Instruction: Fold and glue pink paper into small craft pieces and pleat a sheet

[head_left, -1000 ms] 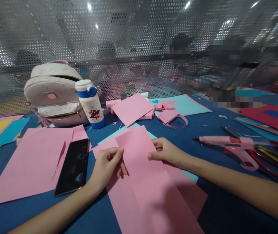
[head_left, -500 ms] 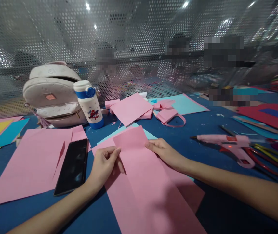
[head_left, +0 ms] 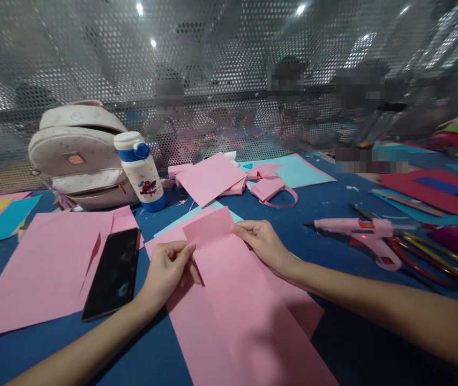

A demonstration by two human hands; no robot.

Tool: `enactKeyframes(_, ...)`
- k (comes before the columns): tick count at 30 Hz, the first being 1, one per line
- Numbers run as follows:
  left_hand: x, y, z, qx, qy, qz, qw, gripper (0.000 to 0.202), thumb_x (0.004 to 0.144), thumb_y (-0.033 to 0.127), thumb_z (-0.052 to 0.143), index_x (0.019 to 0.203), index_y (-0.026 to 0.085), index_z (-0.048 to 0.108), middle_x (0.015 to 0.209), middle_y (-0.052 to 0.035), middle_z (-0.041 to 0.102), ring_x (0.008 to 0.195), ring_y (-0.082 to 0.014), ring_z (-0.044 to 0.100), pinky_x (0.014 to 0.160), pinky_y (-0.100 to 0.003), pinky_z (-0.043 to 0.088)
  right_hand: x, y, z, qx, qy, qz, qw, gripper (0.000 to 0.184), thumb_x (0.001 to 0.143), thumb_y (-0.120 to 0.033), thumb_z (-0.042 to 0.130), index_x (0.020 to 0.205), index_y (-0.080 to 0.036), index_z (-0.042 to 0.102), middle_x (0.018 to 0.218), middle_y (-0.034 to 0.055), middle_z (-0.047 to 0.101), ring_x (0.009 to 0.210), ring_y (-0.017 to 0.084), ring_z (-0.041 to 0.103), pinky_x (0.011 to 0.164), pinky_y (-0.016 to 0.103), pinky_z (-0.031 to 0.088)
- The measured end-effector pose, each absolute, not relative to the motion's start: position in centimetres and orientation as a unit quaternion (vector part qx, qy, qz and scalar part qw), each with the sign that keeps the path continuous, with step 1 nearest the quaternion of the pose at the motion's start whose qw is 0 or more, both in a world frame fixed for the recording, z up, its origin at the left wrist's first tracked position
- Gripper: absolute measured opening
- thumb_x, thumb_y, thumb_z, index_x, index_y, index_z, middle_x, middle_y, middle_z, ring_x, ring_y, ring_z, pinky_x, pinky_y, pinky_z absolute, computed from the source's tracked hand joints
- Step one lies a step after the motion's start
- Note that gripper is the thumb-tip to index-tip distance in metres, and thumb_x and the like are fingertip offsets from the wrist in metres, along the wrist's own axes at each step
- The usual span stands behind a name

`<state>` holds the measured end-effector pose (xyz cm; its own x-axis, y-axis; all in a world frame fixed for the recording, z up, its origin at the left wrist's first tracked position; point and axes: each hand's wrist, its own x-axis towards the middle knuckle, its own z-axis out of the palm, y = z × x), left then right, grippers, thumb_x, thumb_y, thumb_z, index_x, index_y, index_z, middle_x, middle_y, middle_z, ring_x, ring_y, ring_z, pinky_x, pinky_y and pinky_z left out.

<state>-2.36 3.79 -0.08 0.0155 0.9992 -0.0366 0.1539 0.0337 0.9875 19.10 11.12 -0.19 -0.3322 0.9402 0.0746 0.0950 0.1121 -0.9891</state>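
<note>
- The right hand has moved up the right edge of the sheet and now pinches it near the bent top; the left hand still pinches the left edge.
- Held from both sides, the top is probably easier to control.
- The sheet lies over pink paper on the table.
- Right fingertips behind it are hidden; its near end is cut off.

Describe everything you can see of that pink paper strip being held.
The pink paper strip is long and plain, like craft card. Its far end looks bent upward; the near end runs out of view. The left hand pinches its left edge, the right hand its right. Shadow darkens its near part, and another pink sheet lies beneath.
</note>
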Motion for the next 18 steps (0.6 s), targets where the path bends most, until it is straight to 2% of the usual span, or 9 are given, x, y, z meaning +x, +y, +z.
enactKeyframes(3,-2.38,3.78,0.01,0.537,0.538,0.438,0.479,0.05,0.089,0.054,0.058,0.055,0.017,0.054,0.047,-0.0094,0.067,0.027,-0.0071,0.04,0.034,-0.017,0.025,18.96,11.18,-0.25,-0.408,-0.597,0.551,0.417,0.038,0.07,-0.054,0.079,0.072,-0.017,0.068,0.068,0.0008,0.061,0.067,0.016,0.054,0.06,0.029,0.042)
enactKeyframes(5,-2.33,3.76,0.08,0.542,0.535,0.43,0.485,0.051,0.088,0.054,0.059,0.054,0.017,0.053,0.047,-0.0098,0.067,0.026,-0.0071,0.04,0.033,-0.017,0.025,18.85,11.27,-0.3,-0.403,-0.582,0.569,0.419,0.04,0.064,-0.051,0.084,0.081,-0.018,0.071,0.073,0.0024,0.065,0.073,0.018,0.06,0.064,0.03,0.046)
enactKeyframes(8,-2.18,3.66,0.15,0.547,0.53,0.422,0.492,0.051,0.088,0.053,0.06,0.053,0.017,0.052,0.046,-0.0097,0.067,0.026,-0.0068,0.039,0.034,-0.017,0.025,18.83,11.37,-0.36,-0.412,-0.592,0.554,0.416,0.041,0.062,-0.051,0.086,0.07,-0.017,0.065,0.061,-0.0023,0.055,0.06,0.013,0.051,0.055,0.026,0.039)
enactKeyframes(10,-2.09,3.59,0.15,0.549,0.527,0.419,0.495,0.051,0.088,0.053,0.06,0.053,0.017,0.051,0.046,-0.0093,0.066,0.026,-0.007,0.04,0.034,-0.017,0.026,18.92,11.39,-0.37,-0.424,-0.606,0.525,0.42,0.045,0.067,-0.055,0.081,0.061,-0.017,0.058,0.056,-0.0048,0.046,0.054,0.009,0.038,0.05,0.025,0.028)
enactKeyframes(12,-2.06,3.53,0.12,0.549,0.526,0.42,0.496,0.051,0.088,0.054,0.059,0.054,0.017,0.052,0.045,-0.0087,0.066,0.027,-0.0075,0.041,0.034,-0.018,0.026,19.01,11.41,-0.33,-0.427,-0.616,0.511,0.421,0.049,0.073,-0.06,0.074,0.058,-0.017,0.054,0.056,-0.0049,0.041,0.054,0.009,0.033,0.049,0.025,0.024)
enactKeyframes(15,-2.1,3.49,-0.01,0.548,0.525,0.421,0.497,0.051,0.088,0.056,0.059,0.055,0.017,0.053,0.045,-0.0084,0.066,0.027,-0.0078,0.041,0.034,-0.018,0.026,19.04,11.48,-0.29,-0.423,-0.618,0.511,0.422,0.049,0.075,-0.062,0.071,0.059,-0.017,0.056,0.057,-0.0043,0.042,0.056,0.01,0.034,0.051,0.026,0.026)
enactKeyframes(18,-2.14,3.47,-0.15,0.547,0.522,0.417,0.504,0.051,0.089,0.055,0.059,0.056,0.018,0.052,0.047,-0.0093,0.067,0.026,-0.0078,0.042,0.033,-0.018,0.026,18.95,11.64,-0.42,-0.419,-0.61,0.521,0.425,0.045,0.069,-0.06,0.077,0.072,-0.017,0.064,0.063,-0.0019,0.052,0.059,0.012,0.044,0.054,0.026,0.034)
